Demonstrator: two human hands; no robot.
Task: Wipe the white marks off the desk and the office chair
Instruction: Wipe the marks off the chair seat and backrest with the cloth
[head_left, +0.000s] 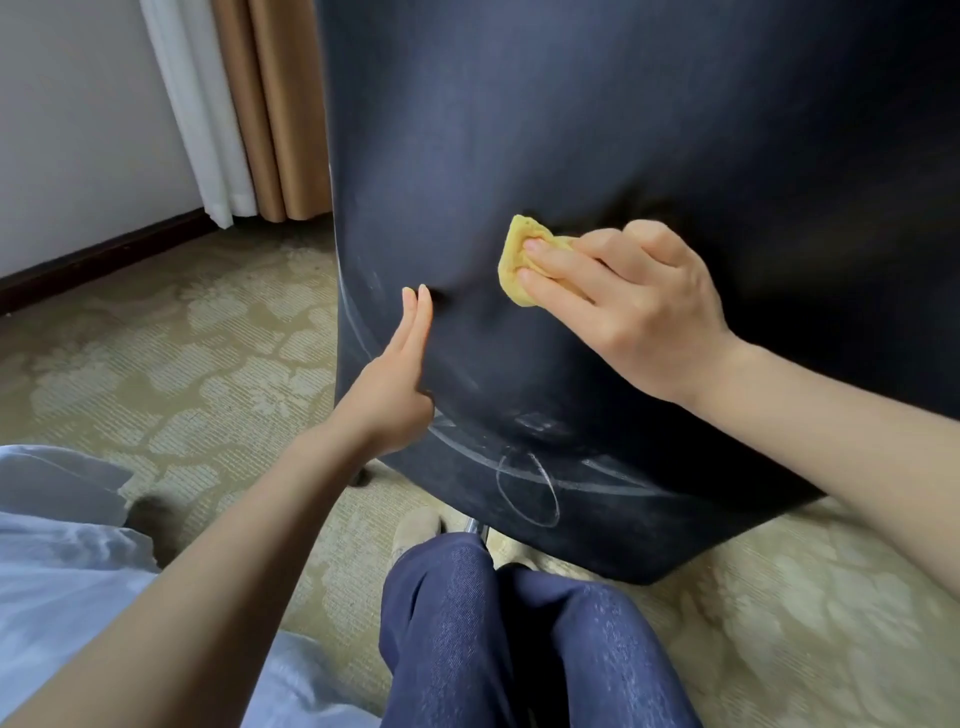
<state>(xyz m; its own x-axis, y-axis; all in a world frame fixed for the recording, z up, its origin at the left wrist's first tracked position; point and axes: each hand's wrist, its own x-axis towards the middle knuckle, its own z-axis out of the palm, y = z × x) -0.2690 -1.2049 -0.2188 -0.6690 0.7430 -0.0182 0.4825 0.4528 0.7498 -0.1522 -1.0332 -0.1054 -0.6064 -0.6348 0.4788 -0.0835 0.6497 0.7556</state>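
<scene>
Low on the back of the dark office chair (597, 130), white marks (527, 491): a drawn oval crossed by long curved strokes near the bottom edge, and fainter smears up the left side. Higher up, around the middle of that back, a crumpled yellow cloth (517, 260) pressed to the fabric under the right hand (639, 312), fingers fairly straight and laid over it rather than curled round it, thumb out of sight. Just left of the cloth and apart from it, the left hand (397, 374), fingers straight and together, tips pushed into the upholstery and denting it, nothing held. Below the chair's lower edge, a shiny metal post (475, 526) and, further left, a dark castor (358, 475). Nearest the camera, two knees (467, 623) in blue denim, close to the chair. Patterned beige carpet (182, 364) all around. At lower left, pale blue fabric (57, 571), perhaps a shirt, too blurred to say. Behind, at top left, a plain wall (78, 130) with a dark skirting board (104, 254), and white and tan curtains (249, 104) down to the floor.
</scene>
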